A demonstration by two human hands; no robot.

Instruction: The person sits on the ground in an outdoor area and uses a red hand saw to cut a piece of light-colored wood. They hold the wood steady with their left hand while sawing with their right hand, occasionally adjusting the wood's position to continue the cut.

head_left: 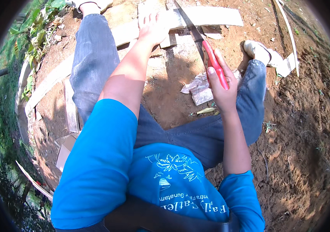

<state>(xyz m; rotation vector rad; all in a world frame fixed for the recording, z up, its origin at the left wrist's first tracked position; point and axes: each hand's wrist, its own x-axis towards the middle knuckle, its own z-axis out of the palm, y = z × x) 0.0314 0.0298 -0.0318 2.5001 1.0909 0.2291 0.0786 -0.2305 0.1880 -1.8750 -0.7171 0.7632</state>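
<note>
On plank (207, 16), left hand (153, 29) flat; right hand (223, 91) grips saw (216, 65).

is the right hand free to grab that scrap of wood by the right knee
Probably not as things stand: the right hand is closed round the red saw handle, so it has no free fingers. The wood scrap lies in the open on the dirt just below it, nothing covering it.

Bare reddish-brown soil (304, 127) covers the ground, lumpy toward the right. A crumpled scrap of pale paper (199, 88) lies between the knees, with a small yellowish leaf (206, 110) just below it. Green leafy plants (37, 34) edge the upper left. A piece of brown cardboard (65, 151) lies at the left (partly hidden). A thin pale strip (288, 31) curves along the upper right.
</note>
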